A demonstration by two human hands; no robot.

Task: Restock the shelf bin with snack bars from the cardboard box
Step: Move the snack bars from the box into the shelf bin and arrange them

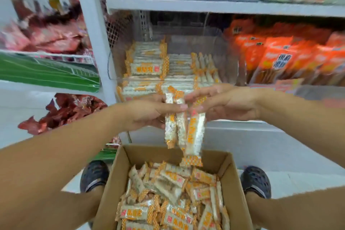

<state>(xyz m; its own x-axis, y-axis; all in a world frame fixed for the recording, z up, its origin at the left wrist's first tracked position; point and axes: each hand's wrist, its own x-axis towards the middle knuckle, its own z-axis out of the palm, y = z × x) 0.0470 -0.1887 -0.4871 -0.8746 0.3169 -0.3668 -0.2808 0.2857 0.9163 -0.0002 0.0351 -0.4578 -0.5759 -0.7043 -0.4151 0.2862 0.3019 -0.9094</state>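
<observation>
Your left hand [149,115] gripped a small bunch of snack bars [174,117], its thumb curled across their upper halves so that they hung nearly upright. There looked to be two bars in that grip, though the blur made the count uncertain. Your right hand [224,103] came in from the other side and pinched a third bar [195,132] near its top end between thumb and fingers. That bar hung just beside the left hand's pair, touching or almost touching it.

Straight below both hands stood the open cardboard box [235,183], its flaps out of the way. It held a loose heap of bars [173,196] in the same white and orange wrappers, lying every which way. The lower tips of the held bars hung just above the far edge of that heap.

Beyond your hands, on the shelf [224,6], sat the clear bin [229,56]. Inside it bars lay stacked flat in rows [147,61], higher on the side of your left hand and lower toward your right. A few stood on edge near the middle.

To the right of your right hand, orange packets [280,58] filled the next space on the shelf. To the left of your left hand lay dark red packets [61,112]. Your two dark shoes [94,174] showed on the floor at either side of the box.
</observation>
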